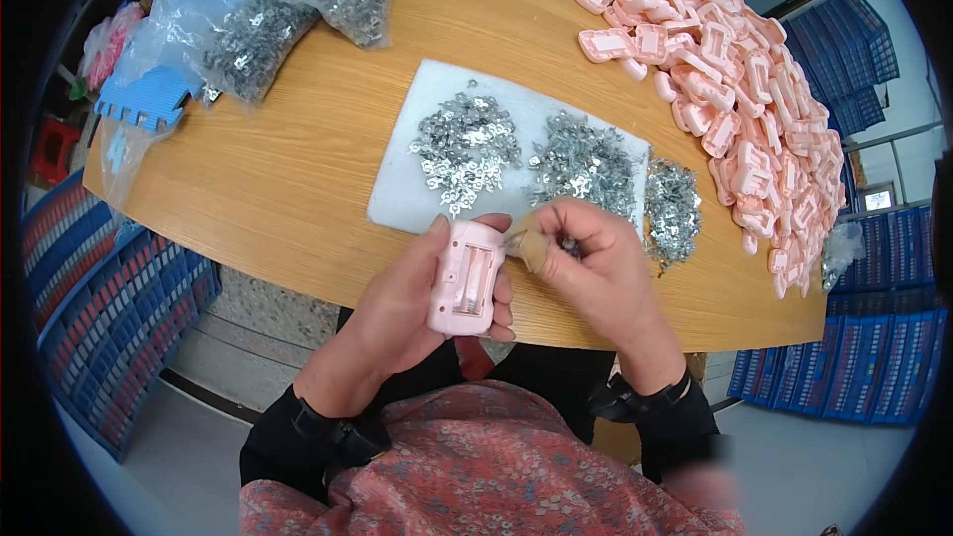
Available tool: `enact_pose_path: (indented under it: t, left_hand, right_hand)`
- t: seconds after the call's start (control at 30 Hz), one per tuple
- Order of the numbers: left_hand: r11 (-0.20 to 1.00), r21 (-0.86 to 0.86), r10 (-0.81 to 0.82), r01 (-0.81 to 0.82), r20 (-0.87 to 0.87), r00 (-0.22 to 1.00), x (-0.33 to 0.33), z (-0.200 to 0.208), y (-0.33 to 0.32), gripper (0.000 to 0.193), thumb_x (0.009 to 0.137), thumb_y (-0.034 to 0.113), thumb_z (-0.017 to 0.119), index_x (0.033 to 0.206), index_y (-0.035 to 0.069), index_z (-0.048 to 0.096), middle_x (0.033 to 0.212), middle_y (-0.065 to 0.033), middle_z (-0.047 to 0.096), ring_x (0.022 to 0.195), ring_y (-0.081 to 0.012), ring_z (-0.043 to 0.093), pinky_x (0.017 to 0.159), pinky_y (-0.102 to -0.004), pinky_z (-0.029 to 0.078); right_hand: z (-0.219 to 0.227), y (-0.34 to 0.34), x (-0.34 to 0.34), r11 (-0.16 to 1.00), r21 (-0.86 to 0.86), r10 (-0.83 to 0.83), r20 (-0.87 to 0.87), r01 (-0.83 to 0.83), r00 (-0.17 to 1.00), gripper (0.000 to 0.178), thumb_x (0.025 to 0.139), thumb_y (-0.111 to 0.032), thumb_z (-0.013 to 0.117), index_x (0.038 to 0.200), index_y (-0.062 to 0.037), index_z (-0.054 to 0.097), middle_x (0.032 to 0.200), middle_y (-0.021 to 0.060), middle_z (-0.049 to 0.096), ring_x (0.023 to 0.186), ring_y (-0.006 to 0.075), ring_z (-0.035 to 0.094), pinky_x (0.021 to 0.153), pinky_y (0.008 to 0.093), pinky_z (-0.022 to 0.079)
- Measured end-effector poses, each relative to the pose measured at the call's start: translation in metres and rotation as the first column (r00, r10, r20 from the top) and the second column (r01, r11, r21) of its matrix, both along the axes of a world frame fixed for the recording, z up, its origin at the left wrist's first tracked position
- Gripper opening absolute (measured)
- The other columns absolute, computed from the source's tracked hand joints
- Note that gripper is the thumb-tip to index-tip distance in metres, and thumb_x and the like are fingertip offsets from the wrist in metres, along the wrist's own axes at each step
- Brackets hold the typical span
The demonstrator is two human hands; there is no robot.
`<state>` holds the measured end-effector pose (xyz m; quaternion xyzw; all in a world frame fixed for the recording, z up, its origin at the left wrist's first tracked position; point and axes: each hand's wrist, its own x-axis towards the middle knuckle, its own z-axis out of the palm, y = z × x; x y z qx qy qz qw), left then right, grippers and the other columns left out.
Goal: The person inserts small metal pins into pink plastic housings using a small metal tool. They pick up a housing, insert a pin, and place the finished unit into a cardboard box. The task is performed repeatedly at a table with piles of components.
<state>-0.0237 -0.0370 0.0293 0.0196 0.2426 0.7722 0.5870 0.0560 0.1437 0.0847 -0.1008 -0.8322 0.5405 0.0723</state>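
My left hand (pixel 402 283) is wrapped round a pale pink plastic housing (pixel 447 306), fingers behind it and thumb along its left side. The housing's open side, with a long battery compartment, faces up. At its upper right edge, my right hand (pixel 599 273) is closed in a pinch, with a tan finger cover (pixel 534 250) on a fingertip. Some small metal contacts (pixel 570 246) show in the curl of that hand; what sits between its fingertips is hidden. Just beyond the hands, a white foam sheet (pixel 395 201) carries piles of silvery metal contacts (pixel 467 144).
A large heap of pink housings (pixel 740 89) covers the table's right side. Another pile of contacts (pixel 673 213) lies beside the foam sheet. Clear bags of metal parts (pixel 258 40) and a blue foam piece (pixel 147 99) sit at the far left. Blue trays (pixel 129 308) flank the wooden table (pixel 268 179).
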Motion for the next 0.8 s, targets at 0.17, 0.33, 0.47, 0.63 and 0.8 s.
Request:
enact_pose_path:
  t: [0.17,0.33,0.47,0.63,0.8]
  left_hand:
    - [0.999,0.022,-0.043,0.043,0.036,0.998,0.005,0.004,0.009,0.062,0.107,0.048,0.018,0.148,0.004,0.032,0.095,-0.0132,0.065,0.085,-0.026,0.068,0.08,-0.045,0.059]
    - [0.996,-0.011,-0.085,0.086,0.065,0.994,0.009,0.005,0.015,0.061,0.107,0.048,0.017,0.148,0.005,0.032,0.094,-0.0136,0.064,0.085,-0.0271,0.067,0.08,-0.0452,0.059]
    - [0.995,-0.026,-0.094,0.095,0.053,0.994,0.01,0.005,0.018,0.061,0.107,0.048,0.017,0.147,0.005,0.033,0.093,-0.0125,0.064,0.084,-0.0253,0.067,0.08,-0.0445,0.059]
    - [0.998,-0.026,-0.053,0.053,0.023,0.998,0.011,0.007,0.02,0.062,0.107,0.048,0.017,0.147,0.005,0.034,0.093,-0.0111,0.064,0.084,-0.0221,0.067,0.079,-0.043,0.059]
    - [0.998,-0.044,-0.051,0.051,-0.006,0.999,0.011,0.007,0.022,0.059,0.107,0.048,0.02,0.144,0.005,0.037,0.099,-0.0086,0.062,0.085,-0.0195,0.066,0.079,-0.0417,0.059]
  right_hand:
    - [-0.012,-0.002,0.007,0.998,0.065,0.003,-0.068,0.002,0.998,0.013,0.08,-0.003,0.068,0.093,0.0009,0.067,0.072,0.0051,0.055,0.064,0.0135,0.051,0.061,0.0272,0.043]
    - [-0.021,0.0,0.012,0.994,0.102,-0.029,-0.117,0.041,0.993,0.017,0.078,0.0,0.065,0.094,0.0006,0.067,0.075,0.0055,0.057,0.064,0.0138,0.053,0.059,0.0279,0.044]
    - [-0.019,0.001,0.017,0.995,0.066,-0.069,-0.114,0.077,0.991,0.017,0.077,0.0,0.064,0.094,0.0001,0.067,0.076,0.0064,0.057,0.063,0.0139,0.054,0.059,0.0269,0.044]
    - [-0.009,0.003,0.02,0.977,0.208,-0.042,-0.058,0.053,0.997,0.009,0.081,-0.002,0.069,0.089,-0.0007,0.065,0.077,0.0053,0.06,0.072,0.0141,0.06,0.064,0.028,0.047]
    - [-0.017,-0.002,0.021,0.864,0.5,0.048,-0.209,0.064,0.977,0.021,0.073,-0.002,0.071,0.094,-0.0033,0.065,0.076,0.0089,0.058,0.062,0.0243,0.06,0.054,0.0341,0.049]
